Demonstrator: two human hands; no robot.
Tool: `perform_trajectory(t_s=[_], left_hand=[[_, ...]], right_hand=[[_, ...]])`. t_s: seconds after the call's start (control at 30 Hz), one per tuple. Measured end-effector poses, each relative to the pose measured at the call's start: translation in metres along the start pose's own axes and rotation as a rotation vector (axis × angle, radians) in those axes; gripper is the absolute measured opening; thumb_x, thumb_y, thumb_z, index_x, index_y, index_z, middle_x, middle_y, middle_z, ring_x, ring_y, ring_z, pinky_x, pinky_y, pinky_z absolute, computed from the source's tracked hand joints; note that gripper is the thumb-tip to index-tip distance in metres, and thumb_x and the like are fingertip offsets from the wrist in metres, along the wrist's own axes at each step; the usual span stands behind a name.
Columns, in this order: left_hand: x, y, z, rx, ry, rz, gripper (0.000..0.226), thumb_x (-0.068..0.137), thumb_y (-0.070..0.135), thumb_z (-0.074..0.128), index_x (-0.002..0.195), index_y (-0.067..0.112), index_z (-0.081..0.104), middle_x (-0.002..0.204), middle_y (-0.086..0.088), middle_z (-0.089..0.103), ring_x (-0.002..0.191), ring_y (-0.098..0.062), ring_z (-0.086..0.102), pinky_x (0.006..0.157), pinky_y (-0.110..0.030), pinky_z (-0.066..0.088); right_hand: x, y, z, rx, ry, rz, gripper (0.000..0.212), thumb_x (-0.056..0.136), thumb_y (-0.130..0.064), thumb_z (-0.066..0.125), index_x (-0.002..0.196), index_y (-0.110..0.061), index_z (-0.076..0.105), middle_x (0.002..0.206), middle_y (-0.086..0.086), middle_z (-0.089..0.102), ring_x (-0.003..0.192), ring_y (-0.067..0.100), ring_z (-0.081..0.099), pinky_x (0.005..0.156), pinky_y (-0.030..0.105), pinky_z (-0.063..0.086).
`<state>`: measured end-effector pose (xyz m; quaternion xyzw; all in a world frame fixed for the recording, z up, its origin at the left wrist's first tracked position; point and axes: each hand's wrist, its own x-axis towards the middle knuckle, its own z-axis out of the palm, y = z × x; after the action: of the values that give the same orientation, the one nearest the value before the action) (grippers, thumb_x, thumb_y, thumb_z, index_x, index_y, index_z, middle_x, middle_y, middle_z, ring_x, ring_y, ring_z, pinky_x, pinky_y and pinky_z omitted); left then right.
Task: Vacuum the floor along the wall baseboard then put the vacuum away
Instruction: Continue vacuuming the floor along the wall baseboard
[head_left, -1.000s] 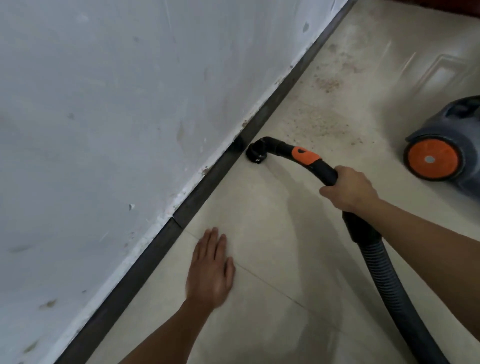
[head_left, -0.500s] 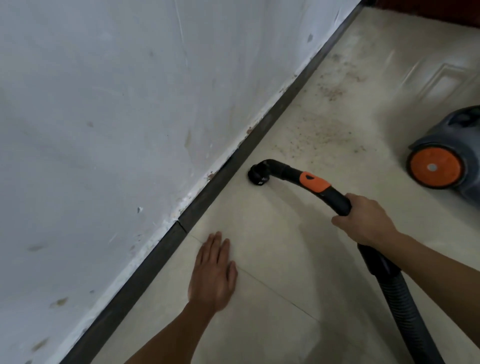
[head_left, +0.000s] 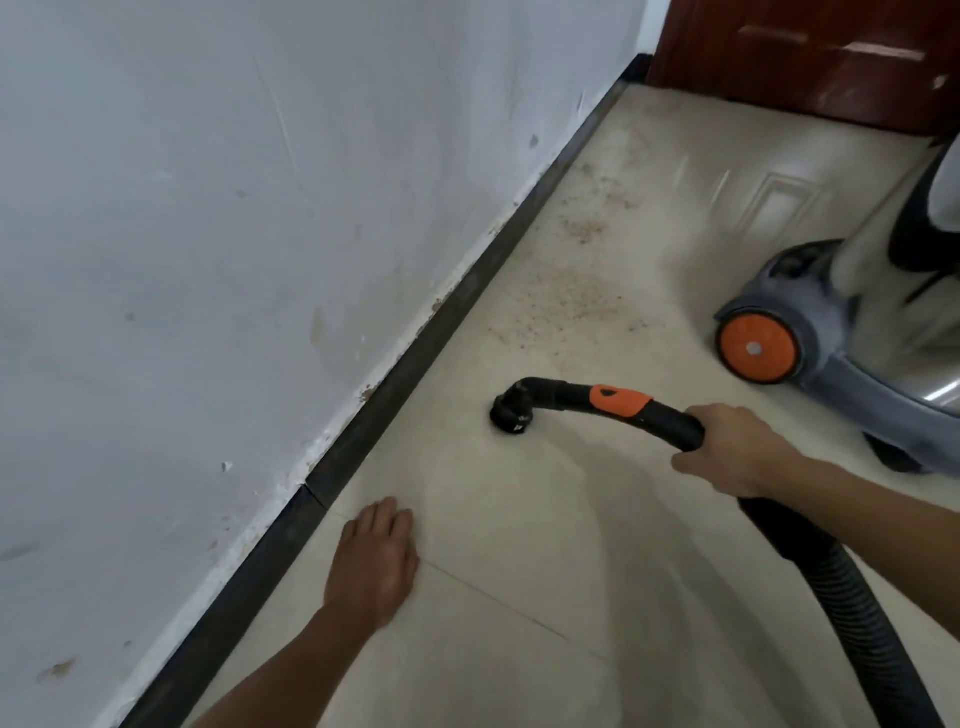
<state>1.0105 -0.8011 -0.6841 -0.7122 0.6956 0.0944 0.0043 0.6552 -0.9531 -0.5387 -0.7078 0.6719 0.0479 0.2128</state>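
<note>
Vacuum (head_left: 841, 332) stands at the right edge of the frame, a grey body with an orange wheel (head_left: 756, 349) turned toward the camera; its upper part is blurred and cut by the frame edge. From the lower right corner a black ribbed hose (head_left: 841, 587) rises to a curved black tube (head_left: 670, 418) that carries an orange slider (head_left: 621, 400). The right hand (head_left: 737, 449) is clamped on this tube, fingers curled round it, just behind the orange part. In the middle of the frame the tube ends in a small round nozzle (head_left: 511, 413) that points down at the floor (head_left: 519, 597); whether it touches the tiles I cannot tell. The nozzle is near the baseboard (head_left: 415, 358) but apart from it — a strip of bare tile lies between them.

The baseboard is dark and runs diagonally from the lower left to the top centre, under a white wall (head_left: 208, 234) with chips and stains.

The left hand (head_left: 376, 561) lies flat on the floor in the lower centre, palm down, fingers straight and close together, holding nothing. Its fingertips are near the baseboard, beside a tile joint. The two hands are well apart.

Brownish crumbs (head_left: 566, 306) are scattered on the floor above the nozzle, between baseboard and vacuum, with more patches toward the top. At the top right a dark red door (head_left: 805, 52) closes the end of the floor — its reflection shows faintly on the tiles.
</note>
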Motion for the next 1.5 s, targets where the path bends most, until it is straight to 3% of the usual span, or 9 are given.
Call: perform_trajectory(t_s=[0.2,0.37,0.5,0.6,0.7,0.97,1.23,1.4,1.5], left_hand=[[0.082,0.022,-0.025,0.023,-0.140,0.054,0.028,0.096,0.028,0.039,0.118,0.013,0.050,0.121,-0.007,0.046,0.110,-0.023,0.045,0.085,-0.033,0.041],[0.153,0.051,-0.030,-0.145,-0.050,-0.001,0.035,0.097,0.026,0.042,0.125,0.006,0.049,0.126,-0.012,0.046,0.115,-0.027,0.044,0.092,-0.037,0.043],[0.192,0.059,-0.013,-0.202,0.047,-0.121,0.038,0.097,0.023,0.042,0.127,0.001,0.047,0.140,-0.019,0.038,0.130,-0.032,0.034,0.106,-0.040,0.033],[0.198,0.065,0.007,-0.221,0.162,-0.172,0.043,0.097,0.019,0.039,0.135,-0.002,0.043,0.150,-0.023,0.032,0.140,-0.036,0.025,0.117,-0.042,0.020],[0.200,0.066,0.019,-0.213,0.236,-0.169,0.046,0.096,0.017,0.039,0.136,-0.005,0.043,0.148,-0.027,0.035,0.140,-0.039,0.027,0.118,-0.046,0.021],[0.203,0.065,0.018,-0.193,0.161,-0.188,0.052,0.094,0.019,0.028,0.138,-0.003,0.043,0.151,-0.025,0.032,0.143,-0.037,0.023,0.118,-0.047,0.018],[0.204,0.067,0.015,-0.156,0.139,-0.215,0.054,0.091,0.023,0.024,0.134,0.001,0.049,0.148,-0.023,0.038,0.140,-0.036,0.031,0.114,-0.048,0.028],[0.206,0.067,0.015,-0.195,0.203,-0.232,0.049,0.091,0.019,0.032,0.131,0.001,0.054,0.144,-0.024,0.044,0.136,-0.036,0.040,0.113,-0.048,0.032],[0.202,0.066,0.018,-0.196,0.237,-0.218,0.045,0.090,0.015,0.042,0.131,0.001,0.054,0.143,-0.023,0.045,0.135,-0.036,0.041,0.113,-0.047,0.032]], right_hand=[[0.011,0.060,-0.069,0.082,0.098,0.204,0.017,0.076,-0.017,0.075,0.078,-0.009,0.061,0.053,0.010,0.064,0.032,0.018,0.056,0.037,0.024,0.045],[0.022,0.101,-0.072,0.162,0.218,0.389,0.019,0.074,-0.014,0.077,0.078,-0.006,0.060,0.041,0.007,0.059,0.030,0.020,0.054,0.036,0.024,0.043],[0.050,0.107,-0.045,0.165,0.256,0.444,0.021,0.074,-0.017,0.079,0.074,-0.008,0.059,0.044,0.011,0.061,0.038,0.027,0.059,0.042,0.029,0.049],[0.082,0.091,-0.026,0.110,0.245,0.395,0.022,0.073,-0.025,0.079,0.078,-0.012,0.061,0.049,0.009,0.064,0.045,0.027,0.063,0.045,0.026,0.046],[0.127,0.054,-0.016,0.081,0.214,0.301,0.031,0.074,-0.031,0.076,0.091,-0.012,0.058,0.072,0.015,0.066,0.061,0.032,0.065,0.057,0.037,0.055],[0.211,-0.040,-0.032,0.073,0.073,0.081,0.019,0.075,-0.026,0.072,0.087,-0.018,0.059,0.070,0.009,0.065,0.058,0.027,0.065,0.059,0.033,0.054],[0.221,-0.042,-0.040,-0.007,0.002,-0.126,0.021,0.074,-0.027,0.072,0.082,-0.025,0.053,0.069,0.002,0.062,0.055,0.017,0.060,0.053,0.027,0.045],[0.224,-0.019,-0.033,0.054,0.093,-0.073,0.020,0.075,-0.024,0.071,0.085,-0.021,0.053,0.070,0.005,0.062,0.059,0.026,0.063,0.059,0.035,0.054],[0.217,-0.019,-0.010,0.023,0.035,-0.219,0.024,0.075,-0.026,0.072,0.086,-0.021,0.052,0.067,0.000,0.058,0.056,0.017,0.058,0.048,0.027,0.040]])
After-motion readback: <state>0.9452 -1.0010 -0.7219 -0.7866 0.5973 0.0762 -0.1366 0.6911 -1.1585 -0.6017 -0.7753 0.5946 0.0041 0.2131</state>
